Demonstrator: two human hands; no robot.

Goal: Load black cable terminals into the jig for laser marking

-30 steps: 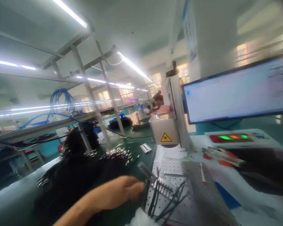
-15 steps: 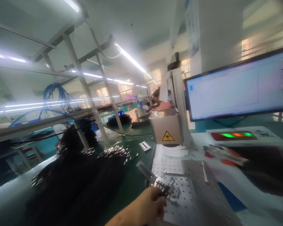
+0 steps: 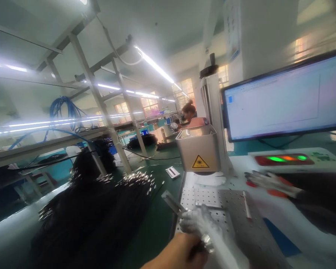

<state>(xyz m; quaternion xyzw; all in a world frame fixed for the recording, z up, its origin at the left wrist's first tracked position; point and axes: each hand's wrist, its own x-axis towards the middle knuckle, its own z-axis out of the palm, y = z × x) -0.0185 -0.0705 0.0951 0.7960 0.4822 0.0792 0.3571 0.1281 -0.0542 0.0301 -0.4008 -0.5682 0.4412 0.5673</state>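
My bare left hand is closed low in the middle of the head view. Its fingertips are hidden, and what they hold cannot be made out. My right hand, in a whitish glove, reaches in just above it with fingers curled down over a metal fixture. Of that fixture, a flat metal bar sticks out to the left; the rest is covered. A small shiny metal piece shows between the two hands, blurred. Beneath them lies a perforated metal plate.
A laser-marked machine head stands behind the plate, beside a monitor. Black cables with shiny ends are piled at left. Gloves, a pen and a blue sheet lie at right. A person sits further back.
My gloved right hand has come in from the lower right over the metal fixture, covering it. My left hand has shifted slightly down and right. The view has moved a little.
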